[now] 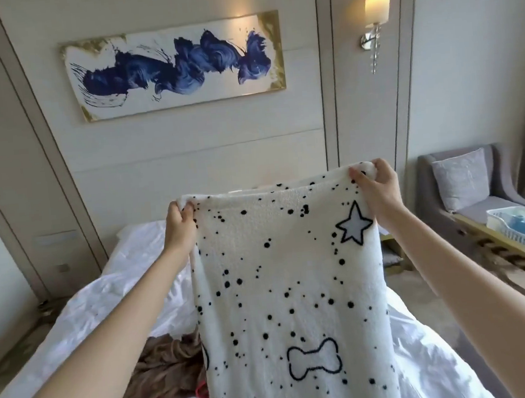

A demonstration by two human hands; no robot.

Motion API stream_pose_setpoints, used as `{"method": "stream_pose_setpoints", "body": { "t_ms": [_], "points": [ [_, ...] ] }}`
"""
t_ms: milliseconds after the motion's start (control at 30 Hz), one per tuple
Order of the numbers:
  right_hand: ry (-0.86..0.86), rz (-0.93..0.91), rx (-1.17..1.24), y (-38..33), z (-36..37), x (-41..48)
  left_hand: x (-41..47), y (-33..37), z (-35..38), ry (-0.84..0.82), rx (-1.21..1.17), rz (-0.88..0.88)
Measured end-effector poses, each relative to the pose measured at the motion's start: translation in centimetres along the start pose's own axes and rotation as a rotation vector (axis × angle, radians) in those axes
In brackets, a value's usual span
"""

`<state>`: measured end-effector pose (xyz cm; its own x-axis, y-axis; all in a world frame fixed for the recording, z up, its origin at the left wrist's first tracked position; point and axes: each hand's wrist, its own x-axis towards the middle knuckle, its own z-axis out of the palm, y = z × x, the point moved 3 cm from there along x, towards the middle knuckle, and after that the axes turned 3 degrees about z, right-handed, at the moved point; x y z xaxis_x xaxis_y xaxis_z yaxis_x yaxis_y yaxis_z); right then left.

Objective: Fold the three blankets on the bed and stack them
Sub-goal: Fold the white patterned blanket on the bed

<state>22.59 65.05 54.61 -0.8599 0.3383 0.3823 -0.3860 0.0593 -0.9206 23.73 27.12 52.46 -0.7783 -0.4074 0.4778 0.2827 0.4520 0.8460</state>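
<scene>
A white fleece blanket (282, 292) with black dots, a star and a bone outline hangs upright in front of me above the bed (84, 313). My left hand (179, 226) pinches its top left corner. Its top right corner is gripped by my right hand (377, 188), held a little higher. The blanket drops down past the bottom of the view. A crumpled brown blanket (165, 369) with a red edge lies on the white sheet at lower left, partly hidden behind the hanging one. No third blanket shows.
The bed's white sheet is rumpled, with a pillow (141, 238) near the headboard wall. To the right stand a grey armchair (470, 193) with a cushion and a low table (507, 250) bearing a white plastic rack (524, 230). Floor runs along both bed sides.
</scene>
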Motion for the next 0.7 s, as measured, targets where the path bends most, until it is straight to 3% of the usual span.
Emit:
{"method": "stream_pose_setpoints", "body": {
  "t_ms": [133, 267, 467, 700],
  "points": [
    [0.118, 0.086, -0.095, 12.3, 1.8, 6.2, 3.9, -9.0, 9.2, -0.079, 0.049, -0.106],
    [0.075, 0.255, -0.169, 25.4, 4.1, 12.1, 7.2, -19.8, 17.2, -0.109, 0.072, -0.239],
    [0.086, 0.362, -0.354, 43.8, 7.7, 20.3, 12.1, -35.3, 29.1, -0.180, 0.197, -0.404],
    [-0.013, 0.566, -0.469, 63.9, 9.6, 21.7, 10.9, -53.0, 37.9, -0.257, 0.332, -0.614]
  ]
}}
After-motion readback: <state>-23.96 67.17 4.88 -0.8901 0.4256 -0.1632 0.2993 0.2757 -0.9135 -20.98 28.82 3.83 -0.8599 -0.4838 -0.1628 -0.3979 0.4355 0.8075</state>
